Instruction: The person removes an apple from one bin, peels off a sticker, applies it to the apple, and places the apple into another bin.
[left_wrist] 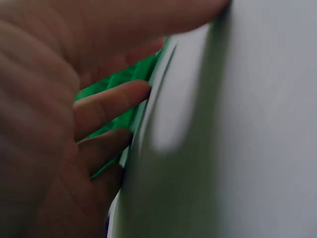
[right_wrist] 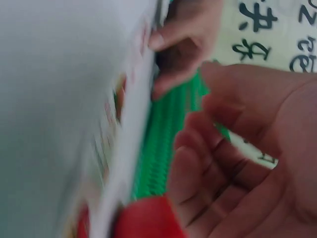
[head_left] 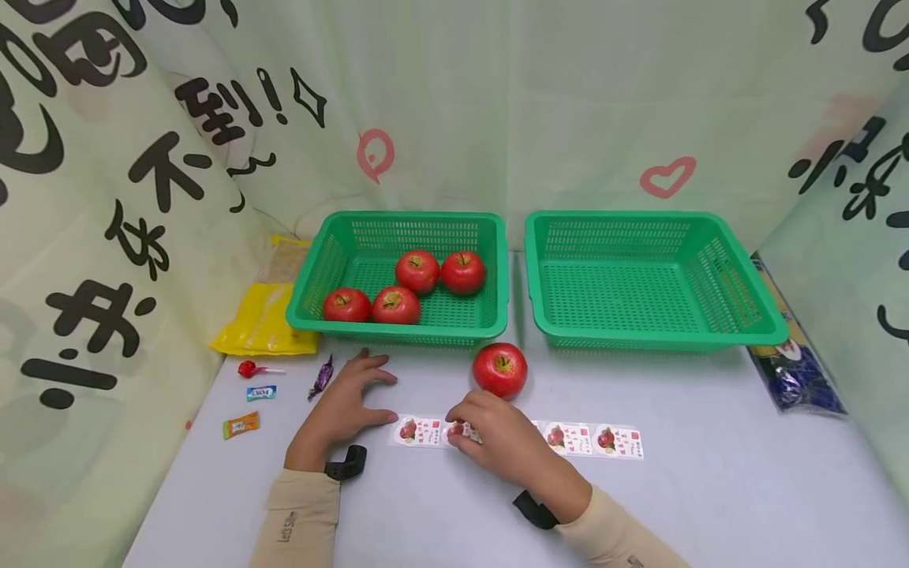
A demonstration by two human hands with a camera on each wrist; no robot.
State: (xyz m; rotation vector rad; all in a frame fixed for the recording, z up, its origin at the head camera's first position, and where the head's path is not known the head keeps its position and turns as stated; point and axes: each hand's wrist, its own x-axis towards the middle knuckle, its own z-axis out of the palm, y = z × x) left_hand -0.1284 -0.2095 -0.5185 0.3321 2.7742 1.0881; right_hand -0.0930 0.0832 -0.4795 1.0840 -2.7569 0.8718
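A strip of white labels printed with red fruit lies flat across the table. My left hand is spread at its left end, the thumb tip touching or just beside that end. Over the strip's middle hovers my right hand, loosely bent, and nothing shows in its fingers; it hides some of the labels. In the right wrist view, a gap parts the thumb from the fingers. One red apple sits just beyond the right hand, partly behind it.
Several apples lie in the left green basket; a second green basket stands to its right. Near the left hand are a purple-wrapped candy, a lollipop, two small candies, and a yellow bag. A dark blue packet lies far right.
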